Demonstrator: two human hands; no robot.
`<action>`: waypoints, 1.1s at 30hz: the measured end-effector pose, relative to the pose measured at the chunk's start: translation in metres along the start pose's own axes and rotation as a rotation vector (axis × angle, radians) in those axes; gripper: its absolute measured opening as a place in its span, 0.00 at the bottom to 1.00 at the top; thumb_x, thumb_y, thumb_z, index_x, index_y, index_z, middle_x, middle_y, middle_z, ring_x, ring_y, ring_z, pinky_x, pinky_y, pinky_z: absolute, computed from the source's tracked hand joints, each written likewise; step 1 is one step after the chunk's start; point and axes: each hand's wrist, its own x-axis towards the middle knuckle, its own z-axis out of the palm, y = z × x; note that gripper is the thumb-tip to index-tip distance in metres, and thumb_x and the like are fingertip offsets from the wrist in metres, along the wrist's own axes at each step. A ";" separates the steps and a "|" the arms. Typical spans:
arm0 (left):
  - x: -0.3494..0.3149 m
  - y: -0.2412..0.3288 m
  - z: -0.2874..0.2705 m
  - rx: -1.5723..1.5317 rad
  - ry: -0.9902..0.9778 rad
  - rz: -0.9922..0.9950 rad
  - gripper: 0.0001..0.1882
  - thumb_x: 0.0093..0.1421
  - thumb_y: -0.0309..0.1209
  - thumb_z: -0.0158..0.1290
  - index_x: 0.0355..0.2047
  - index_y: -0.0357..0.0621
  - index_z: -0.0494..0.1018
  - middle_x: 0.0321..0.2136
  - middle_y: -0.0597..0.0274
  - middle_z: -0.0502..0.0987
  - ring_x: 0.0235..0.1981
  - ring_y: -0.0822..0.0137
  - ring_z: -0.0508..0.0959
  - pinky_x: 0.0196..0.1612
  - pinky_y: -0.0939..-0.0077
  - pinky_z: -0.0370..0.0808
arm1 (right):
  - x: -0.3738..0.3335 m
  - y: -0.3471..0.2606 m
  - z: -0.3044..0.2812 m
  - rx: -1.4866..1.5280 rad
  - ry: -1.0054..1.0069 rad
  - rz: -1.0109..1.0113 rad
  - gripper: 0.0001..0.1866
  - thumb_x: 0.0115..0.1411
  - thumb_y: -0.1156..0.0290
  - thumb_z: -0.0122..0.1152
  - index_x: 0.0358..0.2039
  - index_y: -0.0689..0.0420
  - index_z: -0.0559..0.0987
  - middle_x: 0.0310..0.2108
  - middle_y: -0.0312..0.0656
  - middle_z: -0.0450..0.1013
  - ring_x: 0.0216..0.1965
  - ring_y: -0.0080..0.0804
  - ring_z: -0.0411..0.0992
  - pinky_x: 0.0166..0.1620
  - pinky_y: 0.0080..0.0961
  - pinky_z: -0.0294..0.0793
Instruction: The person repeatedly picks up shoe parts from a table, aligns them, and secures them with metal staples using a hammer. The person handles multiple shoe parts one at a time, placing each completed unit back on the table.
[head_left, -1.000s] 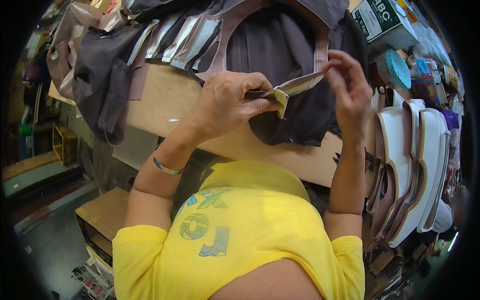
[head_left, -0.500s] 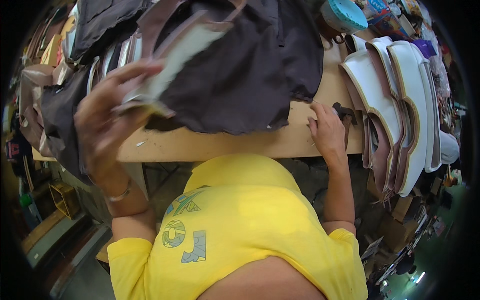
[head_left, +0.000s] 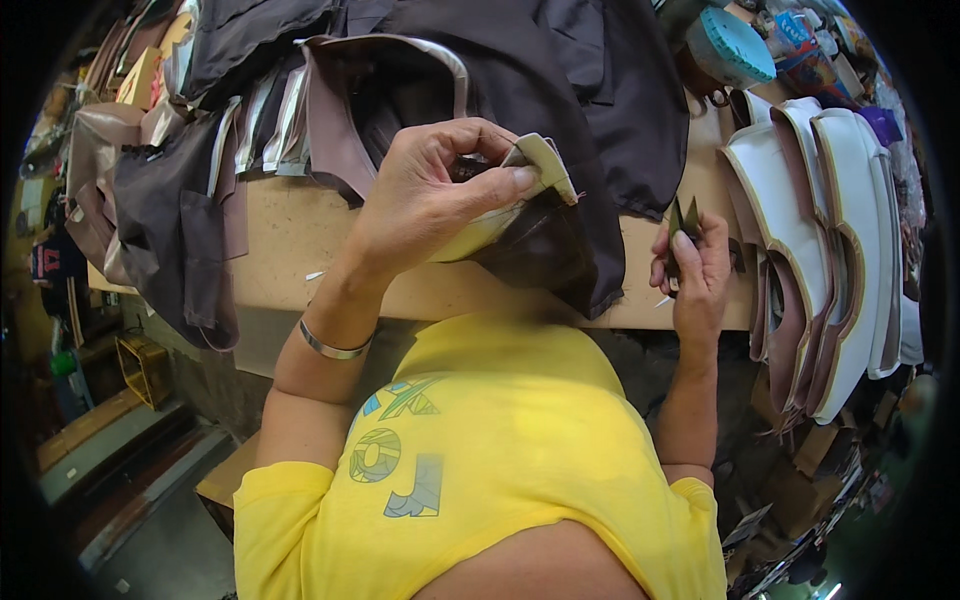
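Observation:
My left hand (head_left: 440,190), a bangle on its wrist, pinches the pale corner of a sewn piece (head_left: 545,165) between thumb and fingers. Dark brown lining fabric (head_left: 535,250) hangs from this piece over the table's near edge. Loose thread shows at the corner. To the right, my right hand (head_left: 700,270) is closed around small dark thread snips (head_left: 683,220), their two points apart and facing away from me. The snips are clear of the fabric. Behind my left hand lies a mauve-brown curved piece (head_left: 330,130) with a pale edge strip.
White and brown curved panels (head_left: 800,200) stand stacked at the table's right end. A turquoise-lidded tub (head_left: 735,45) is at the back right. More dark fabric (head_left: 175,220) drapes over the left edge of the tan table (head_left: 270,215). A yellow crate (head_left: 145,365) sits below.
My left hand has moved right and now raises the pale corner over the table's near edge. My right hand has picked up the snips from the table.

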 end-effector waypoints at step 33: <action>0.008 -0.008 0.010 0.061 0.016 -0.041 0.08 0.52 0.25 0.54 0.32 0.35 0.74 0.26 0.67 0.75 0.26 0.82 0.71 0.30 0.90 0.69 | 0.010 -0.032 0.061 -0.662 0.012 -0.784 0.16 0.48 0.72 0.62 0.39 0.56 0.76 0.22 0.37 0.65 0.18 0.27 0.64 0.21 0.22 0.64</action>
